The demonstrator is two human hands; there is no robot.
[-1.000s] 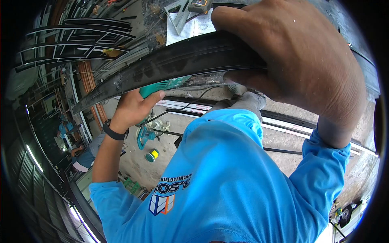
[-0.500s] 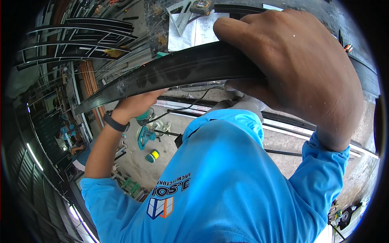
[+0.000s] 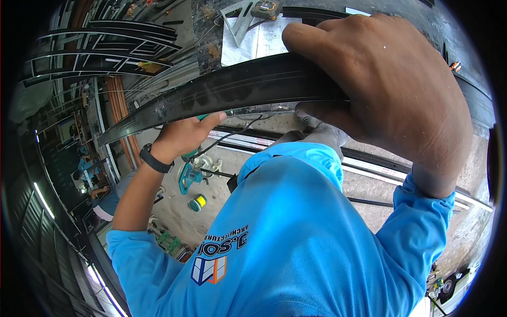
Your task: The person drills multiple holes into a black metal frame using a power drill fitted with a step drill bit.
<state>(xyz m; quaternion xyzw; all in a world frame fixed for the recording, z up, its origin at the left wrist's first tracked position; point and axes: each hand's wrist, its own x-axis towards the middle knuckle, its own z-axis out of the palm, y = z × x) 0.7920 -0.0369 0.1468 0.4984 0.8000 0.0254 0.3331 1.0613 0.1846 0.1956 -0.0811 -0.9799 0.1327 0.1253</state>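
My right hand (image 3: 380,90) is large and close to the camera. Its thumb and fingers are closed round the near end of a long black metal profile (image 3: 232,84), which slants away to the left. Below the profile's far half, my left hand (image 3: 185,136), with a black watch on its wrist, is curled with its thumb stretched out. A teal corded power tool (image 3: 200,117) shows only in part at this hand; the profile and fingers hide the rest. A black cord (image 3: 232,141) leads off from below the hand.
Paper (image 3: 264,45), a triangular square (image 3: 237,22) and a tape measure (image 3: 265,9) lie on the worktable. A teal saw (image 3: 189,177) and a small yellow-and-green container (image 3: 197,203) stand on the floor. Black frames (image 3: 105,53) are stacked at the left. Co-workers (image 3: 92,177) are further off.
My left hand has shifted slightly right, and its thumb now shows below the profile. The teal part seen above the profile has dropped to beside the thumb. My right hand has barely moved.
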